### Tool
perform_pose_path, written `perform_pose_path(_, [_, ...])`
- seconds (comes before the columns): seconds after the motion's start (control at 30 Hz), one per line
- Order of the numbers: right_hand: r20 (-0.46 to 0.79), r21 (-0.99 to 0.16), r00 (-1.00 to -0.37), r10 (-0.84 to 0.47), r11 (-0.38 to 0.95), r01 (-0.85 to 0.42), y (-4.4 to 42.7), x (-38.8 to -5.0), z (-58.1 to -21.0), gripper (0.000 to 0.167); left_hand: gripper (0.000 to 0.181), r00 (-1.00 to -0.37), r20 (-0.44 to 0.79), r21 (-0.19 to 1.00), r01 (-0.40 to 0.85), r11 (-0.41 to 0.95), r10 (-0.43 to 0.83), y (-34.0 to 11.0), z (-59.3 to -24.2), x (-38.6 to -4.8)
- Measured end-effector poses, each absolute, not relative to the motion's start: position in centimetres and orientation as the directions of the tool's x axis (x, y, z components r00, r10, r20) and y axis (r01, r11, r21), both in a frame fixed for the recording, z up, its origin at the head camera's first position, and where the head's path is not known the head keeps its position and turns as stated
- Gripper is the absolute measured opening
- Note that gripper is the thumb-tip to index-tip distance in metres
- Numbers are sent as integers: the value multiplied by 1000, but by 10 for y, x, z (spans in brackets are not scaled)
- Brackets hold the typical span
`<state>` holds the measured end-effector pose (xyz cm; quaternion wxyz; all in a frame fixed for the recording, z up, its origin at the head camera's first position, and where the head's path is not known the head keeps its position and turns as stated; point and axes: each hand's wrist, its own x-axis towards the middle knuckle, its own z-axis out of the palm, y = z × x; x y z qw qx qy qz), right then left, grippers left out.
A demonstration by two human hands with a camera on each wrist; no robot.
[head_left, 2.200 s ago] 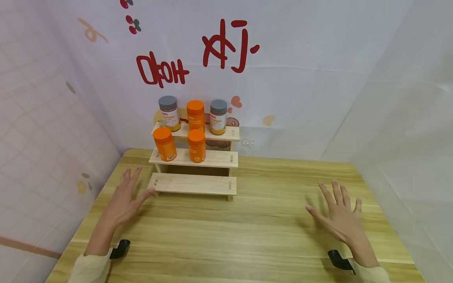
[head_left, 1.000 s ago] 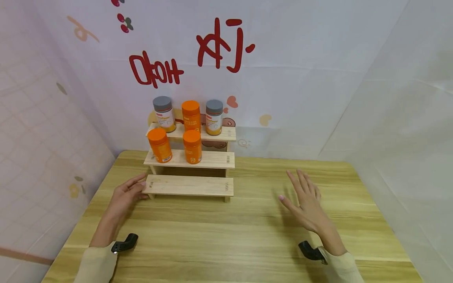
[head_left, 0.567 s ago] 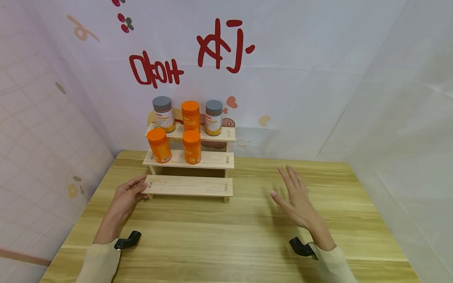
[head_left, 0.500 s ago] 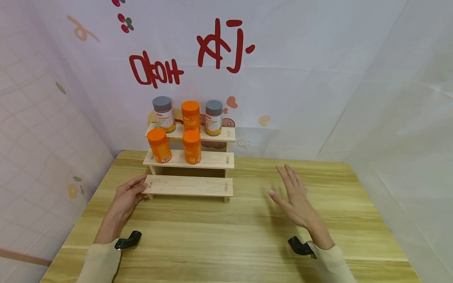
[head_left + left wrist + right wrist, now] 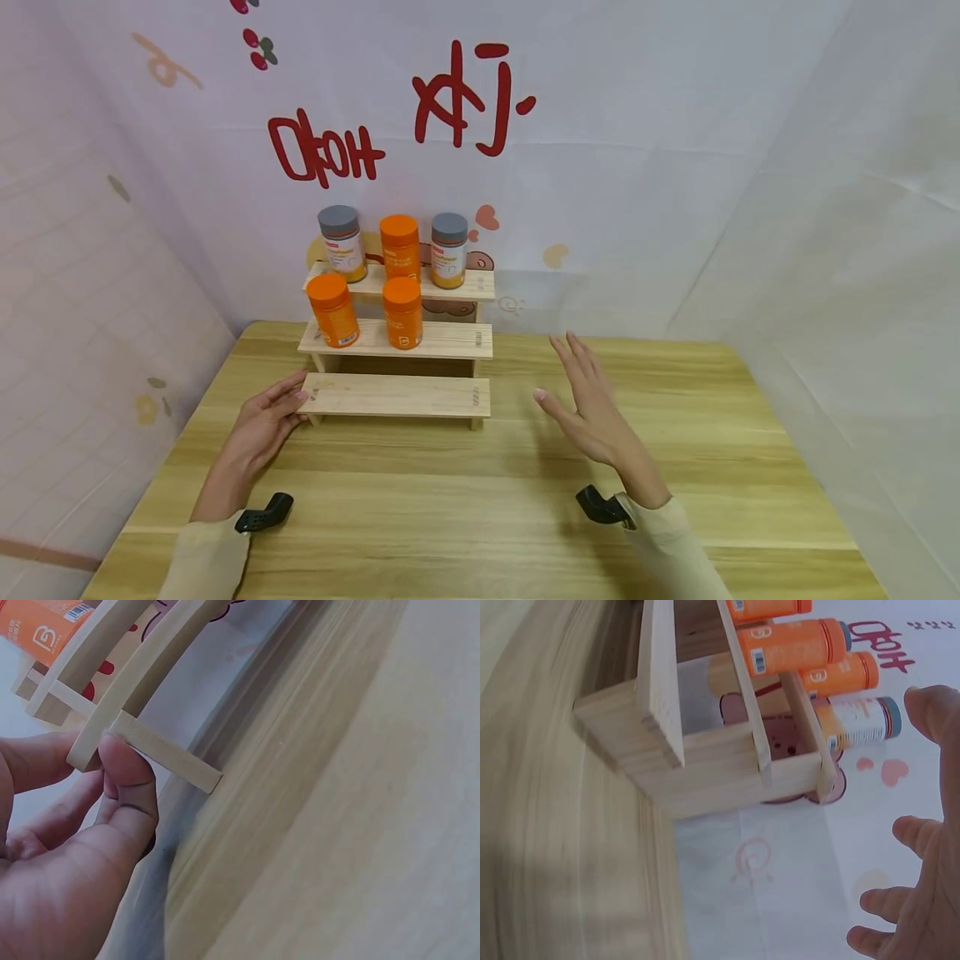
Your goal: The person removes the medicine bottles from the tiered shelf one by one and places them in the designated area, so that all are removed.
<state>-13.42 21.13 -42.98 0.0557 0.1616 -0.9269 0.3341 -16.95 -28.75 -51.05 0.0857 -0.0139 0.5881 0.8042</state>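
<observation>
The wooden rack (image 5: 452,342) stands on the table (image 5: 420,508) in front of the pale backdrop (image 5: 637,208). The left hand (image 5: 262,421) pinches the left end of its lowest board (image 5: 397,395) between thumb and fingers, probably because that end juts out free and bears no jar. The right hand (image 5: 591,417), its fingers spread, hangs apart from the rack on the other side, perhaps held wide to suit the rack's length. Three orange jars (image 5: 402,312) and two grey-lidded jars (image 5: 448,250) fill parts of the two upper boards; the stepped heights seem meant to keep the back row visible over the front.

The left wrist view shows what the head view hides: the leg (image 5: 172,756) under the pinched board, with the thumb (image 5: 127,765) beside it. The right wrist view alone lays open the stepped side panel (image 5: 697,776) and confirms the gap before the right hand.
</observation>
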Motion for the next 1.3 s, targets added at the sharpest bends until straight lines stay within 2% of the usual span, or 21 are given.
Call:
perform_pose_path(0.4, [234, -616, -927, -293, 693, -374, 181, -150, -420, 79, 64, -981, -135, 946, -169, -276, 136, -287, -510, -169])
perform_pose_path(0.57, [250, -625, -921, -300, 676, -390, 173, -154, -416, 80, 60, -982, -128, 946, -164, -279, 142, -287, -512, -170])
perform_pose_path(0.83, [282, -631, -904, -321, 648, -427, 164, -164, -411, 80, 67, -983, -127, 937, -163, -308, 134, -287, -512, -169])
perform_pose_path(1.0, [306, -626, -889, -340, 632, -457, 155, -170, -405, 81, 73, -979, -145, 943, -180, -280, 140, -287, -512, -168])
perform_pose_path(1.3, [279, -675, -896, -345, 594, -438, 140, -181, -400, 83, 71, -980, -134, 942, -172, -287, 148, -288, -512, -170])
